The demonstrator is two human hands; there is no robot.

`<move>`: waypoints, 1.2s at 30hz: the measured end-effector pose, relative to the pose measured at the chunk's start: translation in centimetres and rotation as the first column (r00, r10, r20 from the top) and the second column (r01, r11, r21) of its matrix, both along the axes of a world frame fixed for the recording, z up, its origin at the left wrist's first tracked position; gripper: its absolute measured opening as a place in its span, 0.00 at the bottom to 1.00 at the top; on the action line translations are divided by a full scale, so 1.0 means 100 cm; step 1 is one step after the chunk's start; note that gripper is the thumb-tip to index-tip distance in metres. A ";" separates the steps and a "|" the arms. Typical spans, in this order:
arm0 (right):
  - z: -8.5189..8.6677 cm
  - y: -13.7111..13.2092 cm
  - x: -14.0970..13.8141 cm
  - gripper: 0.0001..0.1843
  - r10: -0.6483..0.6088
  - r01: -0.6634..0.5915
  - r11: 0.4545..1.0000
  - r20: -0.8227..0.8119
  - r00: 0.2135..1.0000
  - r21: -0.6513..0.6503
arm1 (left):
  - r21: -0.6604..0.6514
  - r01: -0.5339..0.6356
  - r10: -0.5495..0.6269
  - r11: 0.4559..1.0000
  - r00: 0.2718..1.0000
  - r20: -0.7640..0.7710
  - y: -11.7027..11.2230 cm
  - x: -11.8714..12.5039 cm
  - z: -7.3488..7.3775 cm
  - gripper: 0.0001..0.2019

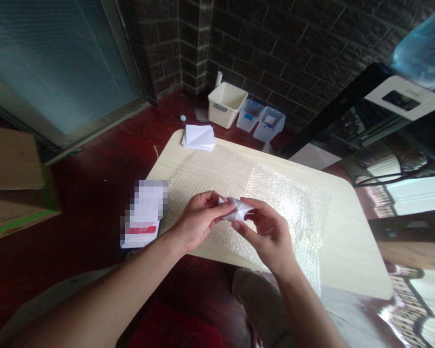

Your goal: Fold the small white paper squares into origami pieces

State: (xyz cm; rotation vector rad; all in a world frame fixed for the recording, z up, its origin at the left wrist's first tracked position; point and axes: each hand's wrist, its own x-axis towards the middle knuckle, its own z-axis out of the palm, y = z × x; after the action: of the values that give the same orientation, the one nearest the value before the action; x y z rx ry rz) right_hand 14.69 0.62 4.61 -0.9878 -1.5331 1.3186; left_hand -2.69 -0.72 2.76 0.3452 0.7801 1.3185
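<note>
A small piece of folded white paper [239,209], with creases and pointed corners, is held up between both hands over the table. My left hand [202,217] pinches its left side, the thumb lying on top. On the other side my right hand [268,231] grips the paper's right edges between thumb and index finger, with the other fingers curled. Beneath the hands a sheet of clear bubble wrap [217,176] covers much of the pale wooden table [342,208]. A stack of white paper sheets [198,137] lies at the table's far left corner.
A partly pixelated phone screen [145,212] is at the table's left edge. Beyond the table, a cream basket [226,104] and two clear plastic boxes [250,116] stand on the floor. Cardboard boxes [14,164] are at left; a water dispenser [402,96] stands at right.
</note>
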 end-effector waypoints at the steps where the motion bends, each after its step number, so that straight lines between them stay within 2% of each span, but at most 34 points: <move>1: 0.000 0.000 0.000 0.21 0.003 -0.003 1.000 0.006 1.000 0.002 | -0.002 0.002 -0.002 1.000 1.000 0.005 0.000 0.000 0.000 0.16; 6: 0.001 -0.003 0.002 0.15 -0.044 0.044 0.999 -0.018 0.999 -0.013 | -0.012 0.013 -0.012 1.000 1.000 0.026 0.000 -0.001 0.001 0.16; 10: 0.000 -0.004 0.009 0.10 -0.066 0.058 0.996 0.123 0.990 0.066 | -0.027 0.027 -0.027 0.999 1.000 0.003 0.000 -0.002 0.001 0.15; 15: 0.000 -0.003 0.017 0.08 -0.092 0.050 0.985 0.258 0.962 0.166 | -0.003 0.050 -0.050 0.999 0.993 -0.102 -0.001 -0.005 -0.007 0.14; 18: 0.002 -0.001 0.020 0.07 -0.108 0.048 0.981 0.320 0.941 0.191 | 0.053 0.046 -0.033 0.998 0.974 -0.225 -0.001 -0.007 -0.011 0.15; 22: 0.003 0.000 0.021 0.04 -0.134 0.042 0.972 0.402 0.906 0.229 | 0.169 0.064 0.019 0.984 0.895 -0.445 -0.003 -0.007 -0.011 0.14; 27: 0.003 0.001 0.018 0.04 -0.150 0.016 0.959 0.462 0.874 0.282 | 0.242 0.097 0.067 0.965 0.806 -0.588 -0.006 -0.008 -0.015 0.15; 31: 0.002 0.003 0.019 0.04 -0.154 0.004 0.954 0.480 0.864 0.299 | 0.319 0.118 0.153 0.940 0.691 -0.706 -0.008 -0.009 -0.021 0.15; 34: 0.000 0.004 0.022 0.05 -0.155 0.015 0.960 0.485 0.861 0.281 | 0.361 0.127 0.214 0.924 0.611 -0.762 -0.009 -0.010 -0.019 0.14; 36: -0.001 0.005 0.023 0.05 -0.154 0.025 0.965 0.481 0.863 0.263 | 0.387 0.137 0.265 0.912 0.524 -0.810 -0.010 -0.012 -0.016 0.13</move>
State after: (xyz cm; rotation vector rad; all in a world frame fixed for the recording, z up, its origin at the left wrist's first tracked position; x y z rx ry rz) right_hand 16.97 1.08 4.48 -1.2833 -1.9550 0.8042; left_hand -3.85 -1.69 1.12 1.4168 1.3446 1.3492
